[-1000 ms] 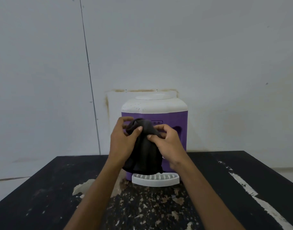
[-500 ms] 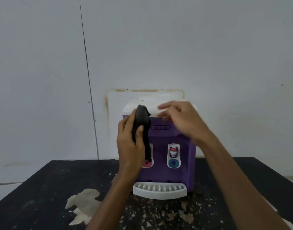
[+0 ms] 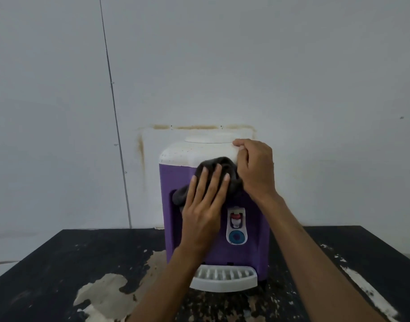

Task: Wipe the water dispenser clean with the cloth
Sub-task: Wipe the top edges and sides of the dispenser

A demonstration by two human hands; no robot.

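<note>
A purple water dispenser (image 3: 173,219) with a white top and a white drip tray (image 3: 223,278) stands on the black table against the wall. A dark grey cloth (image 3: 222,165) is pressed flat against its upper front by my left hand (image 3: 205,205), fingers spread over the cloth. My right hand (image 3: 255,168) grips the dispenser's top right corner, fingers curled over the white lid edge. One tap with a blue button (image 3: 236,237) shows on the front; the left tap is hidden behind my left hand.
The black table (image 3: 59,263) has worn, peeling patches of bare surface at the front left and a white stripe at the right. A pale wall stands close behind the dispenser. Table space lies to both sides of the dispenser.
Both hands held the bunched cloth in front of the dispenser. My right hand let go and took the top right corner; my left hand flattened the cloth against the front.
</note>
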